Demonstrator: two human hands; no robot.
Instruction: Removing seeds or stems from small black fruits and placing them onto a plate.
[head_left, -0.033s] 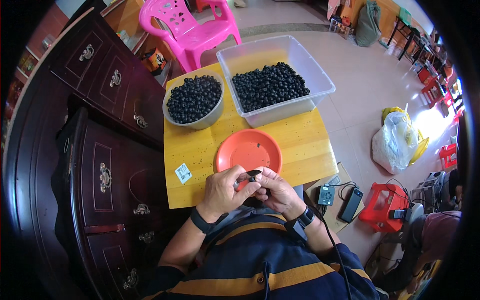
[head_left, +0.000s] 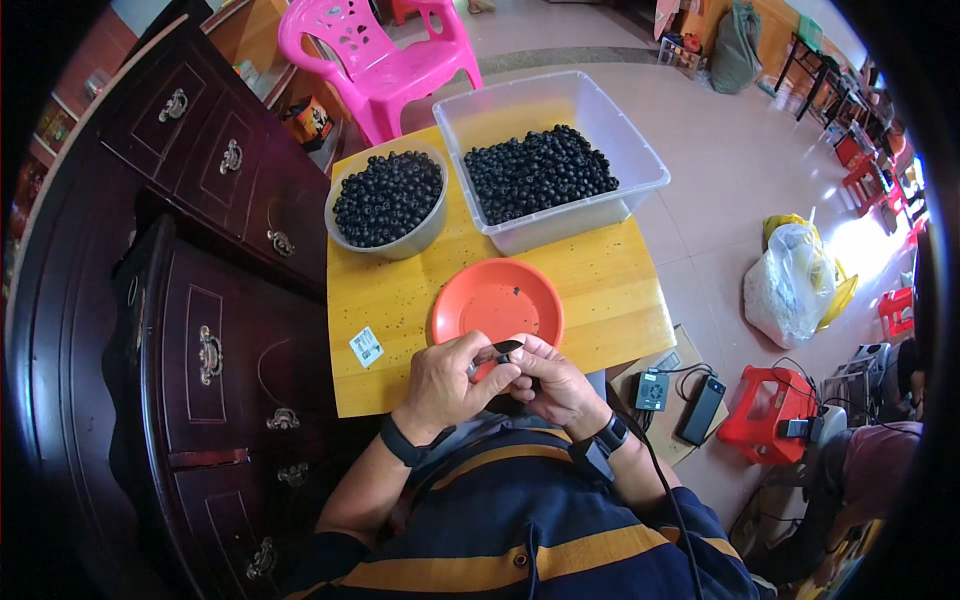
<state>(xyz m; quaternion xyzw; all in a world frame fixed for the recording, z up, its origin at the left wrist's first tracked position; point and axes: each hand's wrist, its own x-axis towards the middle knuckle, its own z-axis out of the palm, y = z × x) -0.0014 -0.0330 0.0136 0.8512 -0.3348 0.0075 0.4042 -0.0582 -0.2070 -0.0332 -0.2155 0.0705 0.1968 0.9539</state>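
My left hand (head_left: 452, 382) and my right hand (head_left: 560, 385) meet over the near rim of a shallow orange-red bowl (head_left: 455, 305), fingers closed and fingertips almost touching. Between them shows a small dark blade-like piece (head_left: 508, 346), flat and pointed, by my left index finger and thumb. Just under it sits a little dark bit, too small to name, at the right fingertips. A few dark specks lie in the bowl. Beyond it stand a round translucent tub and a rectangular clear bin (head_left: 640, 190), each holding many dark, round, berry-like pieces (head_left: 390, 198).
A yellow tabletop (head_left: 600, 300) with scattered specks carries a white label (head_left: 366, 347). Dark wooden drawers (head_left: 215, 300) border the left side. A pink chair (head_left: 385, 70) stands behind. Right of the table are a red stool (head_left: 765, 415), a black power pack (head_left: 702, 410), cables and a plastic bag (head_left: 790, 285).
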